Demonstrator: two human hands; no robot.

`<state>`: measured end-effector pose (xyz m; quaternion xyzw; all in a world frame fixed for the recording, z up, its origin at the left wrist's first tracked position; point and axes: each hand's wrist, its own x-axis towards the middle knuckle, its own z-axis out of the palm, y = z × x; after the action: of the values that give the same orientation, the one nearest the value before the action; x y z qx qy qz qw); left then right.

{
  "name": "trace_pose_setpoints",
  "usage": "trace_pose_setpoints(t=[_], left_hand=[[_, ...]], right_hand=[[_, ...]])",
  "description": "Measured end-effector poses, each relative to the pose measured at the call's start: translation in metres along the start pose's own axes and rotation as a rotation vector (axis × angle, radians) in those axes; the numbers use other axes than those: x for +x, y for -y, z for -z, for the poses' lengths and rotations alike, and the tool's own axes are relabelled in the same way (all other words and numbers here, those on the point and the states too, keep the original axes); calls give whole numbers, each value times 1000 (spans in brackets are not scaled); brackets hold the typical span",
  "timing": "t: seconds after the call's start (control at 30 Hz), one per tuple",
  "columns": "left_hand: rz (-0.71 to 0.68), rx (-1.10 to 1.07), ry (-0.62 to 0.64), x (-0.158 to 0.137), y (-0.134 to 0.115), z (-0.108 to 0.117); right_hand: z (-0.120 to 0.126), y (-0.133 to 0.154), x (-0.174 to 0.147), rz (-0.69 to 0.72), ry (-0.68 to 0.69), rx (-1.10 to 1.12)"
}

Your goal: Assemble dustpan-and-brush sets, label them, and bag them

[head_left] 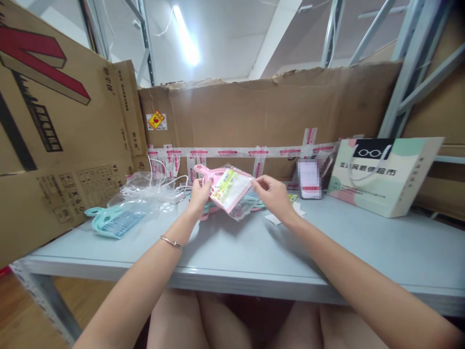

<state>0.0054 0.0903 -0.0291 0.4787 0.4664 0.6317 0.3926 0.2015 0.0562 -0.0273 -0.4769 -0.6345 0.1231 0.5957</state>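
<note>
A pink dustpan-and-brush set (240, 188) is held up above the table, partly inside a clear plastic bag (242, 210) with a green and white label card (229, 183) over it. My left hand (201, 196) is closed on the dustpan near its handle. At the other end, my right hand (272, 194) pinches the upper right corner, where bag and dustpan edge meet; which of them the fingertips grip is hard to see. Behind and below lie more teal and pink dustpans, mostly hidden. A teal dustpan with brush (118, 222) lies on the left of the table.
Crumpled clear plastic bags (145, 194) and a white cable lie at the back left. White paper pieces (274, 219) are by my right hand. A phone (310, 179) leans near a paper bag (381, 179). Cardboard boxes (232, 116) wall the grey table (232, 257).
</note>
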Motion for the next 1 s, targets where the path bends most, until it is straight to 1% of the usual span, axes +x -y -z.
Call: trace_pose_setpoints(t=[0.07,0.1,0.13,0.27,0.33,0.4,0.47,0.57,0.63,0.73,0.8,0.9,1.0], left_hand=[[-25,-31,-48,1,1,0],[-48,-42,-74,2,2,0],[-75,-46,-103,4,2,1],[-176,19,-193,4,6,0],[-217,73,-199,0,7,-3],[-272,90,-173,-4,7,-6],[-303,66,-151,-6,6,-8],[-304,46,-163,-4,5,-4],[-348,93,-157,-2,3,0],[-454,213,-131,-4,-1,4],[-492,281,-119,-8,-3,3],[-515,337,-100,-9,-5,2],[-509,358,-110,2,-9,7]], right_hand=[[-5,6,-9,-232,197,115],[-8,7,-11,-331,248,180],[-11,7,-12,-397,274,245],[-22,1,-13,-496,315,544],[-26,-1,-15,-571,355,680],[-28,-1,-17,-640,353,760],[-29,0,-19,-663,332,819],[-29,3,-21,-617,333,906],[-29,6,-22,-588,346,950],[-29,9,-24,-552,362,1008],[-28,12,-25,-537,366,1008],[-26,13,-25,-552,363,940],[-23,12,-21,-564,389,905]])
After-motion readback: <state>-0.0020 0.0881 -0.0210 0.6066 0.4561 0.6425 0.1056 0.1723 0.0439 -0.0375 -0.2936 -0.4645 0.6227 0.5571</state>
